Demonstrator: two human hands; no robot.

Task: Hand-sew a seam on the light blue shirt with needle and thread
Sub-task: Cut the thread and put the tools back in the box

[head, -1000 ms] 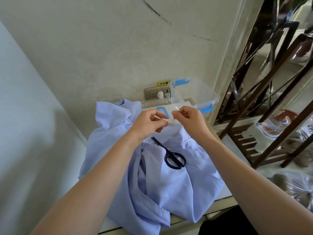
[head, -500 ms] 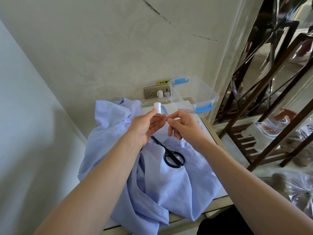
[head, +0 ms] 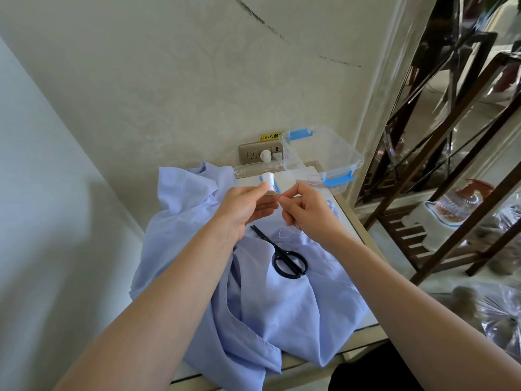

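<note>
**Head view**

- Left hand (head: 244,208): raised over the shirt, thumb and fingers curled round a white thread spool (head: 268,180). Spool upright, sticking up above the fingertips.
- Right hand (head: 308,208): just beside the left hand, almost touching it. Thumb and forefinger pinched together on the thread (head: 284,235) close to the spool, remaining fingers curled into the palm. Thin white loop of thread hanging below this hand, down toward the cloth. Too fine to tell whether a needle also sits in the pinch.
- Light blue shirt (head: 282,311): spread in loose folds across the table (head: 351,214), under both forearms. Near edge draped over the front of the table, far edge bunched against the wall.
- Black scissors (head: 289,262): flat on the shirt, blades shut, tips toward the left hand, handles toward the camera. Below and between the two hands, touching neither.
- Clear plastic box (head: 334,155): at the back right corner of the table, blue latches on its near and far ends. Clear lid (head: 246,170) flat beside it, behind the spool.
- Wall socket (head: 253,155): on the wall behind the lid, white plug inserted, yellow label above.
- Dark wooden shelf (head: 423,241): right of the table, well apart from the hands.
</note>
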